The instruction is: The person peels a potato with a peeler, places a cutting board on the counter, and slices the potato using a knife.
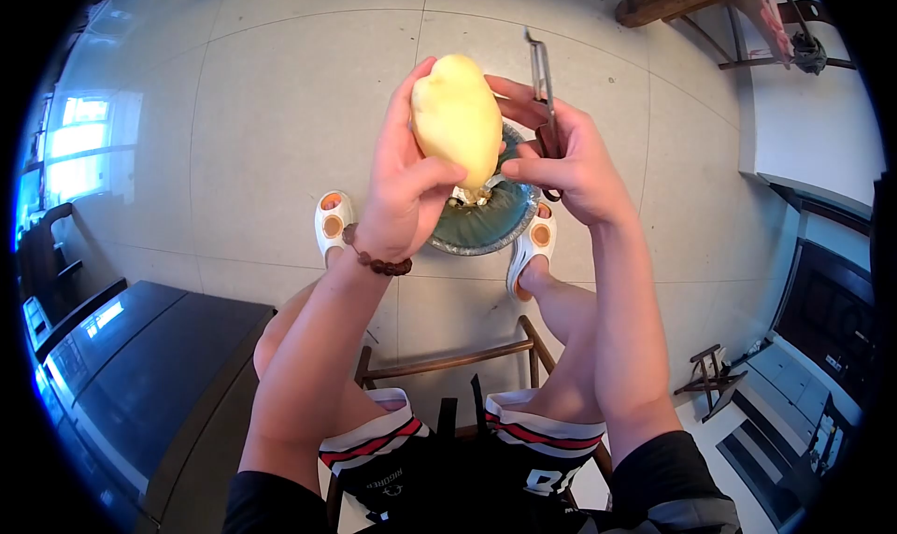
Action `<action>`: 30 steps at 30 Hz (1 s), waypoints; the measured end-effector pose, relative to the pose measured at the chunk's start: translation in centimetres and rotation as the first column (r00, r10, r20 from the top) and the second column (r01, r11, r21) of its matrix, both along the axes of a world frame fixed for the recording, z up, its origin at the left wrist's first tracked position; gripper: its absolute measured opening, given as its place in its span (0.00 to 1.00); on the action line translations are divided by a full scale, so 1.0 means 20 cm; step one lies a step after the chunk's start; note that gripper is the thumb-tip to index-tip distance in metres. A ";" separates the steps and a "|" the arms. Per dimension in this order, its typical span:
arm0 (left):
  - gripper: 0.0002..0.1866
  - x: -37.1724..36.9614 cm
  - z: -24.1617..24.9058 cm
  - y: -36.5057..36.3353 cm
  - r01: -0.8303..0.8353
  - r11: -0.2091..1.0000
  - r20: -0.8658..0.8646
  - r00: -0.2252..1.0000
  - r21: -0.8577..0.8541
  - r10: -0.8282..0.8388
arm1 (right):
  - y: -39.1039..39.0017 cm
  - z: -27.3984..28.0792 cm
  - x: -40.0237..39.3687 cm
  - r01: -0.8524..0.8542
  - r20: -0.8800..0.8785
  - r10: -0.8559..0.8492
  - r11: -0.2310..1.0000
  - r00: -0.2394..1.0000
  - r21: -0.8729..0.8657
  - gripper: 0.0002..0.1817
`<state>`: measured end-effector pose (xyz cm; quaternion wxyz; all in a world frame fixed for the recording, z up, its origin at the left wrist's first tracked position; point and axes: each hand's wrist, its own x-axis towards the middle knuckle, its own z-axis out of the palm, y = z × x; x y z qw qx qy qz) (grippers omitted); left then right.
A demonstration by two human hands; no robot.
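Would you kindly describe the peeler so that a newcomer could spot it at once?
Find the round greenish bin between the white shoes. Above its right edge, the right hand holds the peeler. Unlike the plump yellow produce in the left hand, it is slim, with a narrow metal end.

Cannot see the far side of the pale yellow potato (457,113), against the left hand (402,184), nor the whole handle of the peeler (549,132), partly covered by the right hand (589,165). Cannot identify the scraps (474,196) in the bin (478,231) (partly hidden behind potato and hands).
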<state>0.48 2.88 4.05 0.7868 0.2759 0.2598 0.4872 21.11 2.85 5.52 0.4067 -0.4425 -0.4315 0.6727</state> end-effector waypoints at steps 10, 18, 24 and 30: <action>0.29 -0.03 0.00 0.04 -0.049 0.961 0.161 0.982 -0.271 0.095 | -0.01 -0.07 0.10 -0.076 0.403 0.133 0.985 0.906 -0.154 0.29; 0.29 -0.03 -0.01 0.05 0.001 0.946 0.208 0.976 -0.325 0.070 | 0.01 -0.03 0.05 -0.199 0.512 0.373 0.910 0.774 -0.362 0.26; 0.27 0.00 -0.01 0.03 -0.046 0.955 0.123 0.989 -0.293 0.086 | -0.01 0.02 -0.07 0.104 0.177 -0.100 0.995 0.979 -0.013 0.35; 0.28 0.02 0.00 0.00 -0.065 0.990 -0.061 0.996 -0.122 0.058 | -0.05 0.00 -0.16 0.117 0.199 -0.117 0.993 0.973 0.010 0.38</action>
